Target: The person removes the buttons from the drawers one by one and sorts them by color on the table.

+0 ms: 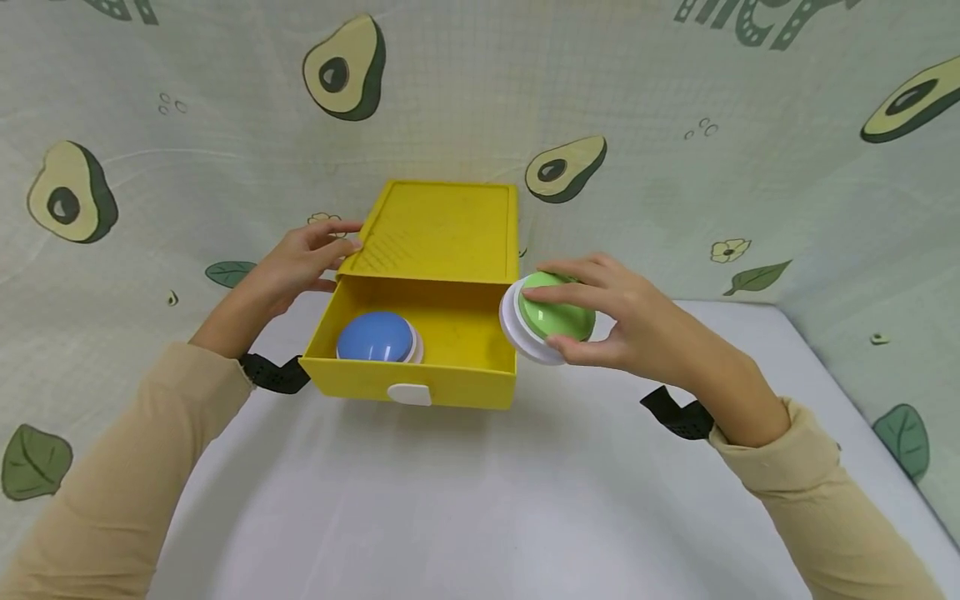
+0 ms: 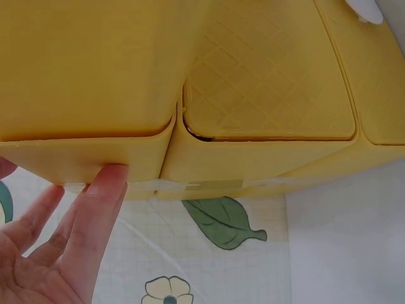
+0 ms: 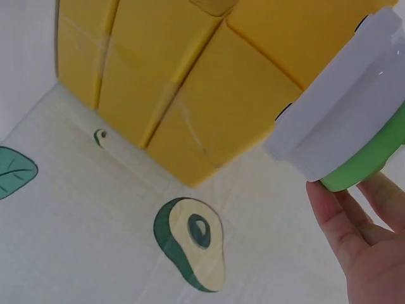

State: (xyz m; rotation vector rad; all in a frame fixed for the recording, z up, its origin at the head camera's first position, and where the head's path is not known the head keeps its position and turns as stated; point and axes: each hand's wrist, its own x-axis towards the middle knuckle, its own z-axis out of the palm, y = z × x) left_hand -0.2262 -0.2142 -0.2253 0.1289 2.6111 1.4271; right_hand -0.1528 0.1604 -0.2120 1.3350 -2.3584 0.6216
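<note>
In the head view, my right hand (image 1: pixel 622 312) grips a round button (image 1: pixel 558 315) with a green dome and a white base. It is held tilted in the air at the right front corner of a pulled-out yellow drawer (image 1: pixel 468 385). Inside that drawer, on the left, lies a similar button (image 1: pixel 373 337) with a blue dome. My left hand (image 1: pixel 288 262) touches the left side of the yellow drawer unit (image 1: pixel 450 233) with extended fingers. From the left wrist, fingertips (image 2: pixel 114 172) rest against the unit's side near its edge; the thumb is mostly hidden.
A white pull tab (image 1: pixel 409 394) sticks out from the drawer front. The unit stands on a white table (image 1: pixel 480 508) against a pale cloth (image 1: pixel 465 92) printed with avocados and leaves. Dark straps (image 1: pixel 678 413) hang at both wrists.
</note>
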